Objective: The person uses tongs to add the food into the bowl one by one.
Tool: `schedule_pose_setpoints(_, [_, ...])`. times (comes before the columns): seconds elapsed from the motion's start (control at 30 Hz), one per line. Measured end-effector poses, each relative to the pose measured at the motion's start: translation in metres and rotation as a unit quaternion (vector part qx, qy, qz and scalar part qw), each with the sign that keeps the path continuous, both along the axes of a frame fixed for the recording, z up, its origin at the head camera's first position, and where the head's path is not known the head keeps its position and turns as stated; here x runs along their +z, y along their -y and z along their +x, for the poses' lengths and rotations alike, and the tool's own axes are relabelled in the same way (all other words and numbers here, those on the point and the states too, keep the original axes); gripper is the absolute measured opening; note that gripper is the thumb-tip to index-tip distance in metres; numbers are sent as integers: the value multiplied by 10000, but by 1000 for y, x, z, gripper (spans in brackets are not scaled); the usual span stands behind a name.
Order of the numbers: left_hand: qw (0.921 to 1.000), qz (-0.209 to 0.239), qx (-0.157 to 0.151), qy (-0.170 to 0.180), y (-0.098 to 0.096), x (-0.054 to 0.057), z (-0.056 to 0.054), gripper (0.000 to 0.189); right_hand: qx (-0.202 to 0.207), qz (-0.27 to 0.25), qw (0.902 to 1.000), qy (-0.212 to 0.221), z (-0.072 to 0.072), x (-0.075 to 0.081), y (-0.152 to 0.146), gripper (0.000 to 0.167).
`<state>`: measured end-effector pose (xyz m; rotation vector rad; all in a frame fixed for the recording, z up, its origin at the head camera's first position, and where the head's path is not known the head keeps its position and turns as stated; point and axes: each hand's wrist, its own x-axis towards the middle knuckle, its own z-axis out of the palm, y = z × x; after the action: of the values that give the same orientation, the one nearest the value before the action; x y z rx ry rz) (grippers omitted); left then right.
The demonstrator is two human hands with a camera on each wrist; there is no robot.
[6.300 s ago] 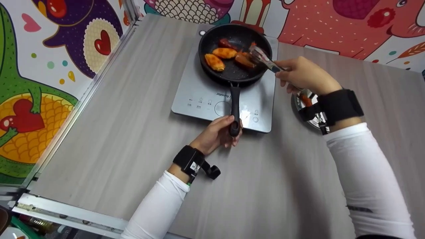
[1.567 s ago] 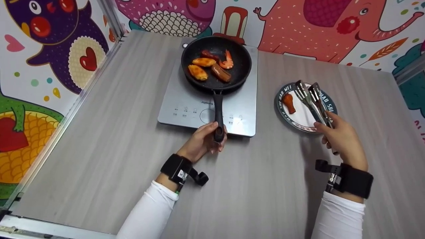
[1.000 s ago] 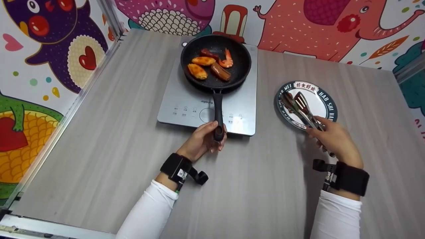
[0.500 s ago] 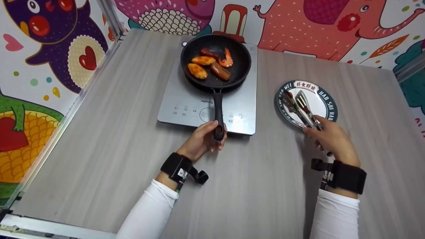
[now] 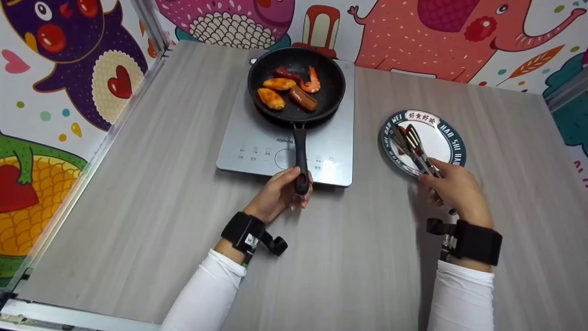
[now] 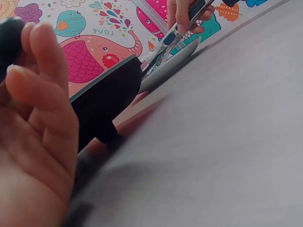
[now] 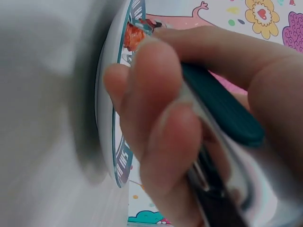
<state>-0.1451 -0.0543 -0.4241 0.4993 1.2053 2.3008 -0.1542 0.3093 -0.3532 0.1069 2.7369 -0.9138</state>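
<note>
My left hand (image 5: 282, 191) grips the black handle (image 5: 300, 151) of a frying pan (image 5: 321, 103). Inside the pan lie two yellow-orange browned pieces (image 5: 279, 84), a dark red piece (image 5: 285, 72), a scored brown sausage (image 5: 303, 98) and a shrimp (image 5: 312, 82). My right hand (image 5: 455, 186) holds metal tongs (image 5: 421, 158) with dark green grips over a white plate (image 5: 438, 149) with a patterned rim. The tong heads are around a small drumstick (image 7: 134, 37) at the plate's left side, mostly covered from above. Whether it is lifted I cannot tell.
The pan stands on a silver induction cooker (image 5: 250, 138) towards the back of the grey wood-grain table (image 5: 349, 257). Cartoon-printed walls (image 5: 413, 37) rise behind and to the left. A metal rail (image 5: 82, 317) edges the table's front left.
Earlier the tongs were in the pan, at the shrimp and sausage. They then moved right to the plate, shifted left over the drumstick and drew together. The left hand keeps the handle.
</note>
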Motion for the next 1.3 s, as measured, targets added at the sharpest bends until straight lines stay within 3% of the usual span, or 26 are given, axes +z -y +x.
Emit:
schedule_pose_setpoints(0.27, [10000, -1, 8, -18, 0, -1, 0, 36, 74, -299, 9991, -284, -3, -8, 1, 57])
schedule_pose_setpoints(0.47, [10000, 18, -40, -17, -1, -1, -1, 37, -114, -601, 9979, -224, -5, -13, -4, 63])
schedule_pose_setpoints(0.8, [10000, 23, -36, -2, -1, -1, -1, 37, -475, -1376, 9876, -593, -6, -10, 0, 60])
schedule_pose_setpoints(1.03, [9999, 105, -93, 24, -1, -1, 0, 36, -761, -1461, 9845, -605, -6, -8, 0, 61])
schedule_pose_setpoints(1.3, [9999, 102, -66, 24, -1, -1, 0, 36, -724, -1524, 9832, -696, -5, 0, 6, 60])
